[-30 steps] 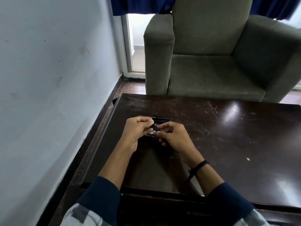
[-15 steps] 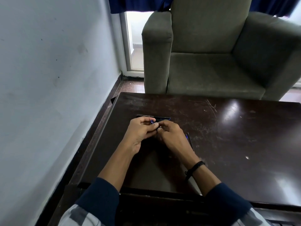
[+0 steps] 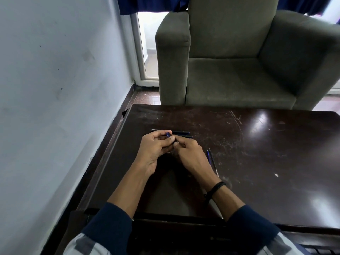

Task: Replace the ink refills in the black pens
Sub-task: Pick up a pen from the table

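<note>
Plainly mid-job: the left hand (image 3: pixel 154 150) has its fingers curled round a small blue-tipped pen piece (image 3: pixel 168 134). The right hand (image 3: pixel 191 155) meets it, its fingers pinching the same piece, most of which is hidden. Just beyond the hands, two black pens (image 3: pixel 181 133) lie side by side on the tabletop (image 3: pixel 257 153). Beside the right hand, two thin refills (image 3: pixel 211 160) lie together. One pen seems to be mid-swap. Whether the two lying pens are finished or waiting, I cannot tell.
</note>
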A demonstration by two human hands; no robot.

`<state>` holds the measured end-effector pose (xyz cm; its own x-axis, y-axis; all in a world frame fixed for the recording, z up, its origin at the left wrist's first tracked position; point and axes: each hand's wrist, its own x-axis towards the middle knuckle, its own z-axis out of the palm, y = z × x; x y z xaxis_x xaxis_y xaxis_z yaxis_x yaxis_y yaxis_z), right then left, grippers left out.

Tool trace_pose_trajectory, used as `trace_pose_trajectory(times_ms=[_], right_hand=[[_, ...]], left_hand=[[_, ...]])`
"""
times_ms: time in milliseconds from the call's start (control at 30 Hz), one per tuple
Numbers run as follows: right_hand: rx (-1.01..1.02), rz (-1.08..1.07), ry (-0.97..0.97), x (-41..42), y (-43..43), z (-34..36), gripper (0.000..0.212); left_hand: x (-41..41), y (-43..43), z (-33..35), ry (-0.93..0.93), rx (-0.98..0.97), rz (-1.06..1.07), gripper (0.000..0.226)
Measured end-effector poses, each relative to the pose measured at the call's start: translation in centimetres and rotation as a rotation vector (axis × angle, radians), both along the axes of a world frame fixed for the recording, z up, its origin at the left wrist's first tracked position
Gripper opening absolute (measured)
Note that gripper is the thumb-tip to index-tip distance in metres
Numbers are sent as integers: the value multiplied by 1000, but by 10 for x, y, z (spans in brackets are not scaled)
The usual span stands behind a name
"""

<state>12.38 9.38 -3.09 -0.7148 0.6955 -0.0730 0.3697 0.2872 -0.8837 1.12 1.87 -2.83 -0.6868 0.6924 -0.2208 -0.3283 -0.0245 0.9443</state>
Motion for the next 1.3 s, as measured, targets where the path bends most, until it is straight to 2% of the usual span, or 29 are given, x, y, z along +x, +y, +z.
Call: trace_pose_trajectory(times_ms=[133, 300, 433, 600, 733, 800, 967, 1100, 1200, 1300], right_hand=[[-74, 51, -38, -1, 3, 0, 31], [-172, 56, -126, -1, 8, 1, 27], [-303, 2, -88, 1, 9, 5, 20], [-421, -159, 108, 2, 13, 8, 13], [-492, -241, 228, 6, 15, 13, 12], [-522, -259, 260, 6, 15, 16, 12], [-541, -250, 263, 7, 12, 19, 14], [-464, -257, 221, 8, 13, 18, 14], [-487, -271, 243, 8, 14, 17, 14], [-532, -285, 303, 7, 15, 17, 14]], left_hand=[[-1, 1, 0, -17, -7, 48, 25], [-14, 1, 2, -27, -25, 229, 27], [-26, -4, -1, 107, -100, 301, 26], [-17, -2, -3, 352, -288, -73, 18], [-17, -2, -7, 692, -598, -313, 26], [-16, -1, -7, 767, -673, -374, 30], [-14, 0, -6, 793, -680, -429, 37], [-14, 0, -7, 795, -686, -419, 43], [-14, -1, -6, 787, -642, -362, 32], [-11, -3, -2, 696, -508, -252, 19]])
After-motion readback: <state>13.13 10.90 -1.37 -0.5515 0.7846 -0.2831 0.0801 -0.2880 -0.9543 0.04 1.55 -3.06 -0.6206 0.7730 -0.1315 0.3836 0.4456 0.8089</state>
